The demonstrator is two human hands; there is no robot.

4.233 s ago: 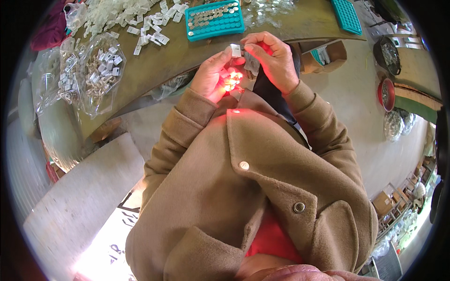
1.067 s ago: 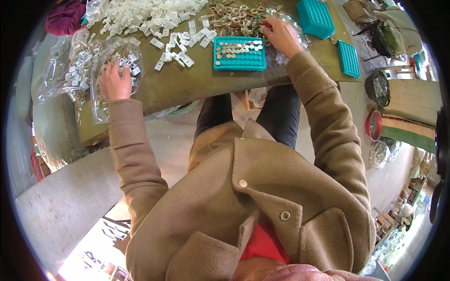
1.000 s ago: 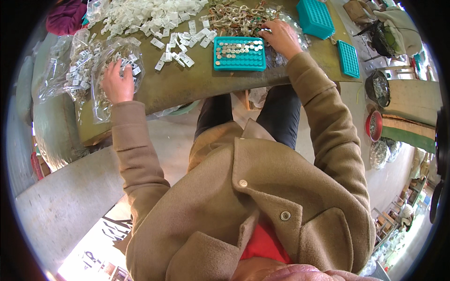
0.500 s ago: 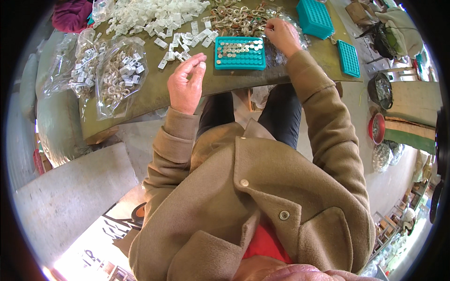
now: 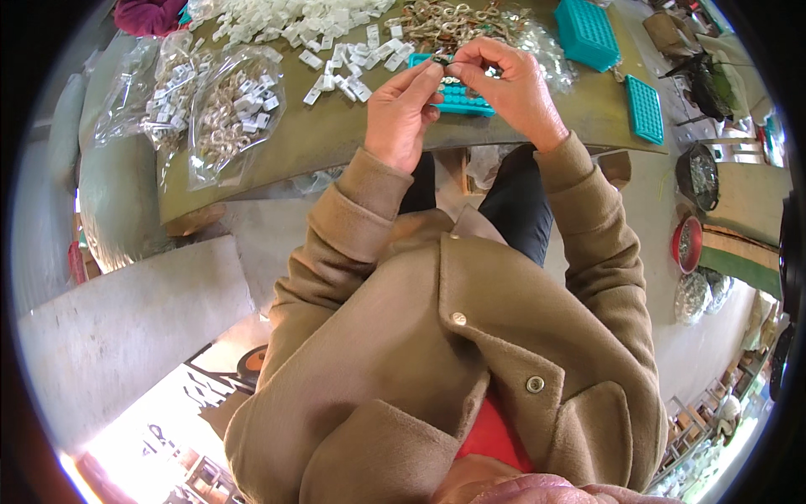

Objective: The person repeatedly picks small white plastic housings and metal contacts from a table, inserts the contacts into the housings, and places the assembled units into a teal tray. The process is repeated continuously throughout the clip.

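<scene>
My left hand and my right hand meet fingertip to fingertip over the table. Both pinch a small dark piece, too small for me to tell its kind. Below them, partly covered, lies a teal tray of round pockets, with small silvery discs in some of them. Beyond my right hand spreads a heap of tangled tan and metallic looped parts. Loose white plastic clips lie scattered to the left of the tray.
Two clear bags of white and tan parts lie on the table's left. Stacked teal trays and a single teal tray sit at the right. A red bowl and a dark basket stand on the floor.
My right hand has come back from the looped parts toward the tray. My left hand has moved right and forward to meet it, and a small dark piece now shows between them.
</scene>
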